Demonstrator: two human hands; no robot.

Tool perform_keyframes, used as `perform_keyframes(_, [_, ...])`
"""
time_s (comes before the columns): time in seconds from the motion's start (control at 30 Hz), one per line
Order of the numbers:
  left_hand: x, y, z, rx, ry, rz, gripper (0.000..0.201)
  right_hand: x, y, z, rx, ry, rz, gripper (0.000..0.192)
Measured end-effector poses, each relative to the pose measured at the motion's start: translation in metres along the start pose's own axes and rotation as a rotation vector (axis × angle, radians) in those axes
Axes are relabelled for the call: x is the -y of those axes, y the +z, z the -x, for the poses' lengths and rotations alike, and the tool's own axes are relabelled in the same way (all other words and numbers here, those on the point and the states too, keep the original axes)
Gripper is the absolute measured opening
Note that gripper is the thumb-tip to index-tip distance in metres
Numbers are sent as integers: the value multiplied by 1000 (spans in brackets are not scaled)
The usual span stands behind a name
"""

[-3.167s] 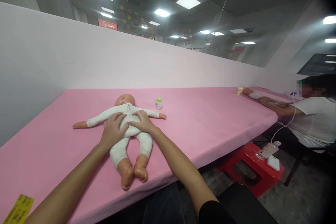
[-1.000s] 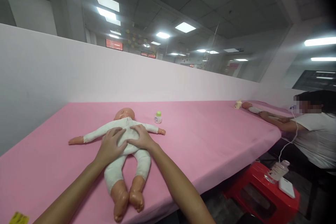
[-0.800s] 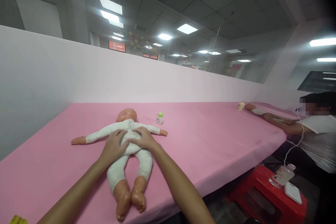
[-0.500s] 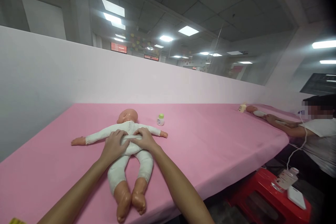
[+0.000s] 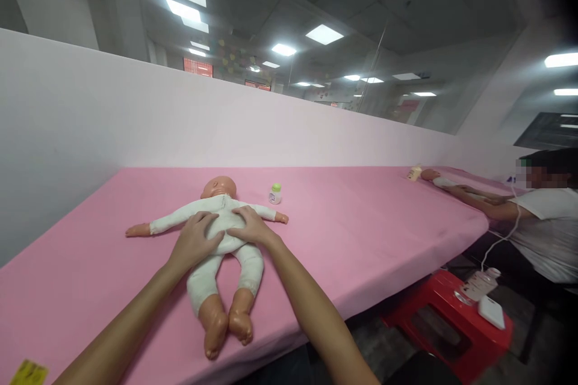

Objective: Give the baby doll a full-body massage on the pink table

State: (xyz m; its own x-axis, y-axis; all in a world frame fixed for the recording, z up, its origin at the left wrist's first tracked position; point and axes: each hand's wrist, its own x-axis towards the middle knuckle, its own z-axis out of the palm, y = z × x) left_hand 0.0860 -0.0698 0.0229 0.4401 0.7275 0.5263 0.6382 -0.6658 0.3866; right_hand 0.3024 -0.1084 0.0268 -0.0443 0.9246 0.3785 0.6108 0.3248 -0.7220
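Observation:
A baby doll (image 5: 221, 234) in a white suit lies on its back on the pink table (image 5: 361, 228), arms spread, bare feet toward me. My left hand (image 5: 192, 242) rests flat on the left side of its belly. My right hand (image 5: 251, 227) rests flat on the right side, fingers pointing inward. Both hands press on the doll's torso with fingers spread; neither grips it. A small white bottle with a green cap (image 5: 274, 194) stands just beyond the doll's right arm.
A white partition wall (image 5: 180, 114) runs along the table's far side. At the far right another person (image 5: 542, 216) reaches toward a second doll (image 5: 436, 179) and bottle (image 5: 413, 173). A red stool (image 5: 451, 313) with devices stands on the floor. A yellow tag (image 5: 27, 372) lies at lower left.
Both hands stay on the doll's belly with small shifts of the fingers. The view has tilted slightly; the doll has not moved.

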Motion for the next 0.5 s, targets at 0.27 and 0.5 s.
perform_keyframes(0.27, [-5, 3, -10, 2, -72, -29, 39, 0, 10, -7, -22, 63, 3, 45])
perform_keyframes(0.5, [-13, -2, -14, 3, -128, -7, 35, 2, 12, -11, -31, 42, 9, 30])
